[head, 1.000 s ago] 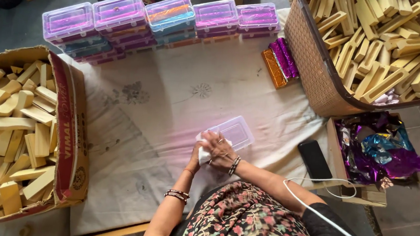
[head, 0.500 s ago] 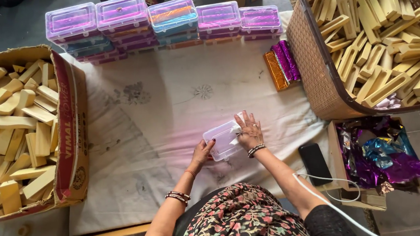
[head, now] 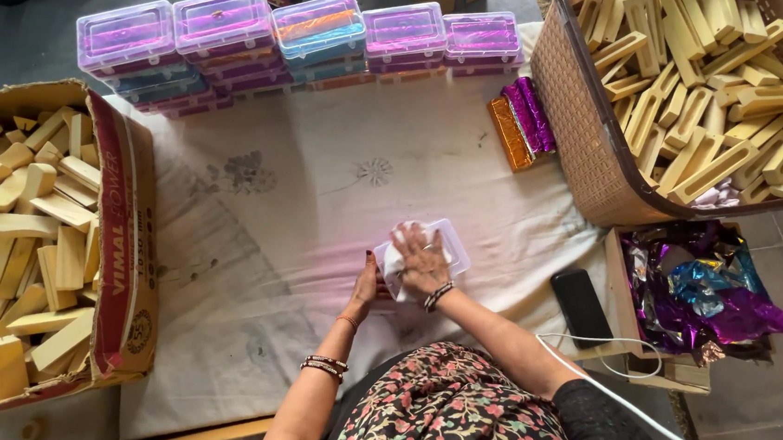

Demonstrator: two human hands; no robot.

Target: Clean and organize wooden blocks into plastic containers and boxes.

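Observation:
A small clear plastic box (head: pixel 445 243) lies on the white cloth (head: pixel 300 203) in front of me. My right hand (head: pixel 421 260) presses a white rag (head: pixel 392 268) onto the box's near end, fingers spread over it. My left hand (head: pixel 366 283) grips the box's left side and steadies it. Both wrists wear bangles.
A row of stacked clear boxes with coloured contents (head: pixel 285 39) lines the far edge. A cardboard carton of pale wooden pieces (head: pixel 27 238) sits at left, a woven basket of similar pieces (head: pixel 595 124) at right. Foil-wrapped bars (head: pixel 522 123), a black phone (head: pixel 582 302), a box of foil sheets (head: pixel 702 291) and a white cable (head: pixel 637 416) lie to the right.
My right hand with the rag slid from the box's far right end back to its near left end. The left hand stayed on the box's side.

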